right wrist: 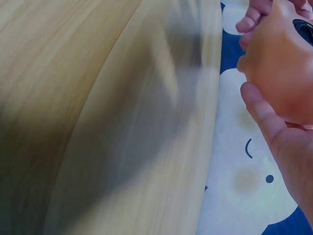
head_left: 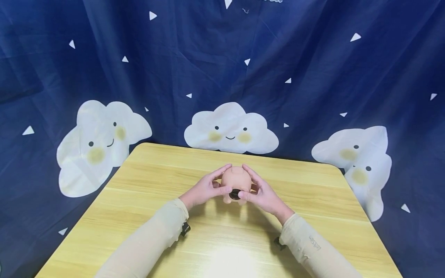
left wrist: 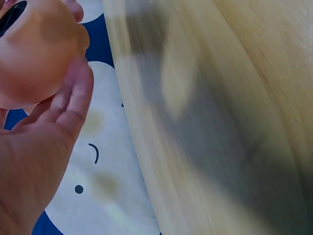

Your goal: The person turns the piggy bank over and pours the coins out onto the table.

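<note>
A round, pinkish-orange piggy bank [head_left: 236,177] with small stubby feet is held up in front of me, over the middle of the wooden table. My left hand [head_left: 207,188] grips its left side and my right hand [head_left: 265,195] its right side. Both thumbs lie near a round black plug [head_left: 234,195] on the side facing me. In the left wrist view, fingers of the left hand [left wrist: 49,139] curve under the smooth body of the piggy bank [left wrist: 36,63]. From the right wrist, the right hand [right wrist: 288,142] supports the piggy bank [right wrist: 279,68] from its other side.
The light wooden table [head_left: 146,185] has rounded far corners, and shadows of the arms fall on it. Behind its far edge hangs a dark blue curtain [head_left: 215,42] with smiling white clouds [head_left: 231,119] and small white triangles. A bright glare shows near me.
</note>
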